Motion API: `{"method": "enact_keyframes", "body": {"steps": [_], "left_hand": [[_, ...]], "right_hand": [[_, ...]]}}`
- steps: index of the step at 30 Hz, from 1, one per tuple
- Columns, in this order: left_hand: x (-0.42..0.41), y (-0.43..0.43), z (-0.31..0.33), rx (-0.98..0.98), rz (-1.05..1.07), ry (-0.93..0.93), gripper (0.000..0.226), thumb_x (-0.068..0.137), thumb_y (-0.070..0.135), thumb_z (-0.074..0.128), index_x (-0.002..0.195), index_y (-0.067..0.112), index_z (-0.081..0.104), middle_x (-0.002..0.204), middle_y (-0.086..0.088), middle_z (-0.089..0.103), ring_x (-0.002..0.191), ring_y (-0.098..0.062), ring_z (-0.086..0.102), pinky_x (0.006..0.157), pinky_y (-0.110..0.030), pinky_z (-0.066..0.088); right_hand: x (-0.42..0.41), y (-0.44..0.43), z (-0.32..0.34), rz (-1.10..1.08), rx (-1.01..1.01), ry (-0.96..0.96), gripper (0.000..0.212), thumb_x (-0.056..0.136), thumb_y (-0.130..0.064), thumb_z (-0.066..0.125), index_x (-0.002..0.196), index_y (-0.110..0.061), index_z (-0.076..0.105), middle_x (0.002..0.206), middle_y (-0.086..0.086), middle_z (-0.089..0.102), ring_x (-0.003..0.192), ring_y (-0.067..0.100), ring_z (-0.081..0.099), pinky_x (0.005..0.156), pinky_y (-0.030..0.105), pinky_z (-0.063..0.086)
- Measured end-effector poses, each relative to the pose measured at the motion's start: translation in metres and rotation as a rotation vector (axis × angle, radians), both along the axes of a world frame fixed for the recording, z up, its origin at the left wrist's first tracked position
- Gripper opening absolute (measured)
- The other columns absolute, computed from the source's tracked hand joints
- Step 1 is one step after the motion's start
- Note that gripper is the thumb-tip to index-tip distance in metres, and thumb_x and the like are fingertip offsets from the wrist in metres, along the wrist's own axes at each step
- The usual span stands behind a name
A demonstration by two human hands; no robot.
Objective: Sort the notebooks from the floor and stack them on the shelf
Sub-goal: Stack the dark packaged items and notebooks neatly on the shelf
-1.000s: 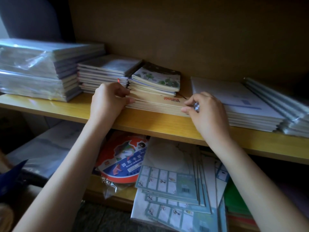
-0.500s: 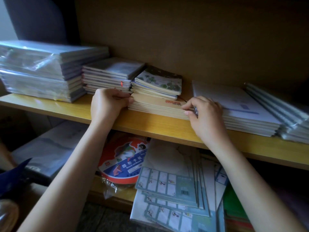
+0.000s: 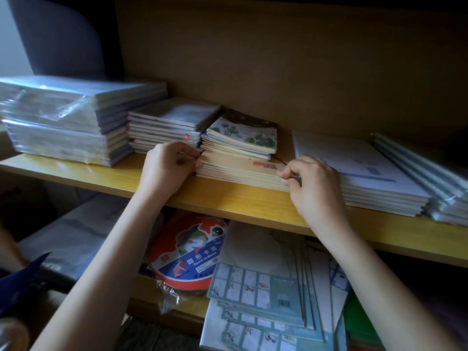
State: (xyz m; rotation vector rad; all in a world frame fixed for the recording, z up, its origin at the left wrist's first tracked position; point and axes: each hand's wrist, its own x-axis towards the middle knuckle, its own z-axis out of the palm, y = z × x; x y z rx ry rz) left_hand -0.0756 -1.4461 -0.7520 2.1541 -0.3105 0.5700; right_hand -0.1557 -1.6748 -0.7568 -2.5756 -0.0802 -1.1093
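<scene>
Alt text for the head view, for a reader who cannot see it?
A person's left hand and right hand grip the two ends of a tan notebook stack on a wooden shelf, with a flower-covered stack resting on it. A plastic-wrapped stack lies far left; printed sheets and a round cardboard pack sit below.

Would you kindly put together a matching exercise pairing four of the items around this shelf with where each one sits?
Things:
1. tan notebook stack
2. leaf-print notebooks
3. plastic-wrapped stack
4. round cardboard pack

Places:
A. far left end of the shelf
B. below the shelf
C. held at its ends by the left hand and the right hand
D. lying on top of another stack

Pairs: 1-C, 2-D, 3-A, 4-B
</scene>
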Motion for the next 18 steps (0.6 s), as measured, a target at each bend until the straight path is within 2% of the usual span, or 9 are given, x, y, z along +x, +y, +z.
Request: {"method": "enact_keyframes", "body": {"steps": [2,5,7,9,12,15,18], "left_hand": [[-0.004,0.002,-0.003,0.053,-0.05,0.009,0.027,0.076,0.015,0.074,0.103,0.016,0.068,0.09,0.004,0.067,0.089,-0.007,0.063,0.077,-0.013,0.04],[-0.009,0.0,-0.01,0.065,-0.104,-0.002,0.029,0.087,0.023,0.063,0.115,0.016,0.061,0.104,0.005,0.062,0.104,-0.015,0.06,0.09,-0.027,0.043],[-0.01,-0.005,-0.009,0.043,-0.029,-0.061,0.028,0.092,0.024,0.055,0.118,0.015,0.059,0.113,-0.002,0.06,0.109,-0.023,0.056,0.091,-0.033,0.042],[-0.011,-0.012,-0.003,0.105,0.056,-0.121,0.031,0.094,0.027,0.05,0.122,0.015,0.057,0.121,-0.01,0.054,0.113,-0.031,0.05,0.094,-0.037,0.04],[-0.013,-0.023,0.0,0.154,0.108,-0.048,0.038,0.095,0.029,0.046,0.13,0.016,0.052,0.127,-0.016,0.047,0.118,-0.036,0.042,0.097,-0.04,0.036],[-0.015,-0.033,-0.001,0.092,0.121,0.05,0.044,0.093,0.027,0.046,0.135,0.015,0.043,0.13,-0.017,0.048,0.122,-0.035,0.04,0.1,-0.04,0.033],[-0.021,-0.046,-0.001,0.115,0.107,0.105,0.057,0.09,0.024,0.047,0.143,0.013,0.03,0.14,-0.017,0.04,0.128,-0.034,0.035,0.104,-0.039,0.029]], "right_hand": [[-0.003,0.001,0.002,-0.008,-0.04,0.037,0.017,0.08,-0.003,0.065,0.078,-0.019,0.066,0.088,-0.006,0.064,0.09,0.018,0.058,0.084,0.039,0.046],[-0.005,0.005,0.005,-0.067,-0.113,0.085,0.007,0.086,-0.02,0.061,0.093,-0.02,0.064,0.097,-0.006,0.062,0.096,0.017,0.056,0.091,0.036,0.037],[-0.005,0.013,0.006,-0.112,-0.179,0.046,0.02,0.089,-0.029,0.056,0.106,-0.019,0.06,0.102,-0.003,0.063,0.096,0.018,0.058,0.091,0.034,0.038],[-0.003,0.024,0.011,-0.128,-0.205,0.011,0.032,0.092,-0.032,0.053,0.121,-0.018,0.052,0.106,0.002,0.064,0.092,0.02,0.061,0.082,0.033,0.046],[0.013,0.037,0.024,-0.222,-0.223,0.181,0.054,0.095,-0.042,0.047,0.14,-0.02,0.029,0.109,0.008,0.061,0.091,0.022,0.062,0.069,0.03,0.048],[0.036,0.044,0.036,-0.268,-0.161,0.363,0.056,0.095,-0.04,0.048,0.143,-0.024,0.023,0.113,0.012,0.061,0.099,0.028,0.061,0.067,0.032,0.042],[0.042,0.046,0.033,-0.245,-0.094,0.403,0.047,0.099,-0.029,0.043,0.143,-0.028,0.029,0.121,0.014,0.055,0.107,0.03,0.057,0.07,0.032,0.04]]}}
